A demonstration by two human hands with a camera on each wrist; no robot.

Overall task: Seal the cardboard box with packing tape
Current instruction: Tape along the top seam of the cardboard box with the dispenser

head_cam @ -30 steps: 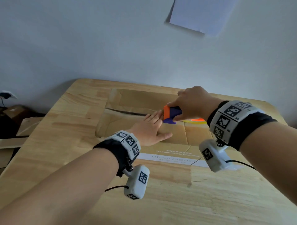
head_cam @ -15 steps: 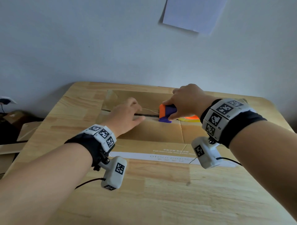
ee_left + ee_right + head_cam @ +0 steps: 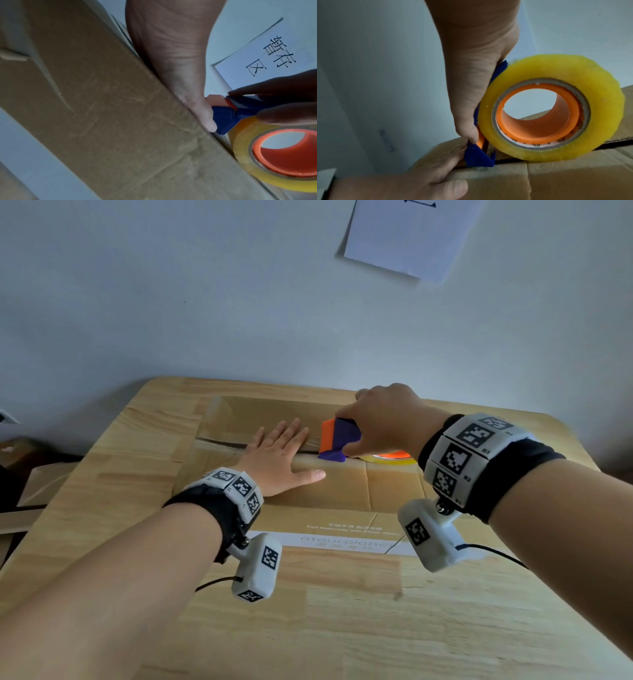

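Observation:
A brown cardboard box lies on the wooden table, its top flaps meeting at a dark seam. My left hand lies flat on the flaps with fingers spread across the seam, just left of the dispenser. My right hand grips a blue and orange tape dispenser that rests on the seam. In the right wrist view the yellow tape roll with its orange core sits on the box, and the blue blade end touches the cardboard. The left wrist view shows the dispenser beside my left fingertips.
A white paper sheet hangs on the grey wall behind the table. Loose cardboard pieces lie off the table's left edge. The box's near side carries a white printed label. Bare wooden tabletop lies in front of the box.
My left hand went from curled at the seam to flat with spread fingers on the flaps beside the dispenser. The right hand with the dispenser stays at about the same place on the seam.

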